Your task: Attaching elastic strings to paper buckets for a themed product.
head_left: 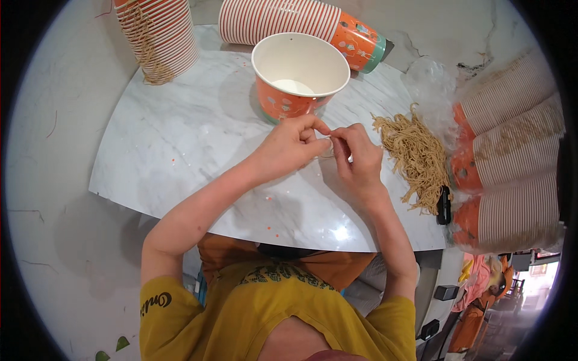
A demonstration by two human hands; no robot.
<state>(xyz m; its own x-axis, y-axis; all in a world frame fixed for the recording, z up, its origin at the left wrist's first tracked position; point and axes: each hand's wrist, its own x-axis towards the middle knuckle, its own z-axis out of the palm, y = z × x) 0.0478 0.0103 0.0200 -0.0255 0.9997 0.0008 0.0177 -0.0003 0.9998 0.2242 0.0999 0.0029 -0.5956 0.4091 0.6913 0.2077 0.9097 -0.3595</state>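
A large orange paper bucket (284, 99) with a white inside and a green base stands upright on the table. Just in front of it, my left hand (292, 144) and my right hand (360, 153) meet, thumbs and forefingers pinched close together. Something thin and pale, partly hidden, shows between the fingers; its kind is too small to tell. To the right of my right hand lies a tangled heap of tan cords (414, 156).
The marble-patterned table (198, 120) has a curved outline. A nested bucket stack (283, 21) lies behind the upright bucket; another stack (159, 39) with cords stands back left. Bagged stacks (512, 150) line the right, near a small black object (444, 204).
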